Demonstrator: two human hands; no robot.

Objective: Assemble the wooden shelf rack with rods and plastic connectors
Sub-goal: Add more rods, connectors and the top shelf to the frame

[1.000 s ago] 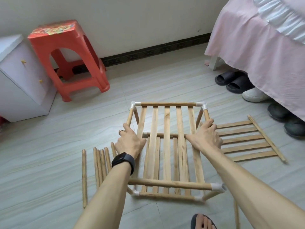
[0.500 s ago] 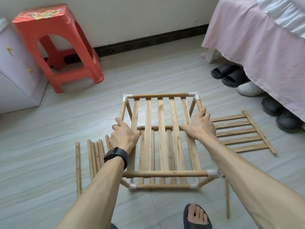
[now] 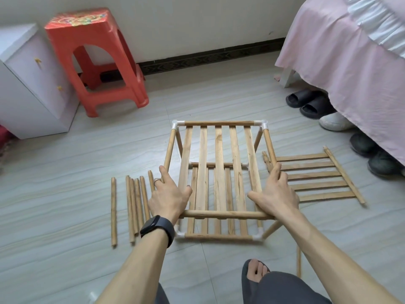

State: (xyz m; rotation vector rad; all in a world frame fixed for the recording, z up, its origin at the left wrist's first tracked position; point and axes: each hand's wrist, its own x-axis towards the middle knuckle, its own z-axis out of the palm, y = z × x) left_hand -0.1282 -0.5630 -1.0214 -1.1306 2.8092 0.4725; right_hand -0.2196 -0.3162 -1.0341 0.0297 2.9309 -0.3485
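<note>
One head-worn wide-angle camera looks forward and down, close above the rack (image 3: pixel 219 150).

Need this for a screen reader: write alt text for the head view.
A left hand and right hand hold the top of a half-built wooden rack on the floor. Loose rods lie left of it, a slatted panel right; a red stool stands behind.

Room: pale grey tiled floor (image 3: pixel 65 194), plain off-white wall (image 3: pixel 197 23) with dark patterned baseboard (image 3: pixel 208 57) — red plastic stool (image 3: pixel 94 62) and white cabinet (image 3: pixel 28 84) at left, bed (image 3: pixel 350 73) with pink skirt at right, black slippers (image 3: pixel 306 104) and other shoes (image 3: pixel 372 154) at its edge — soft, even light.
</note>
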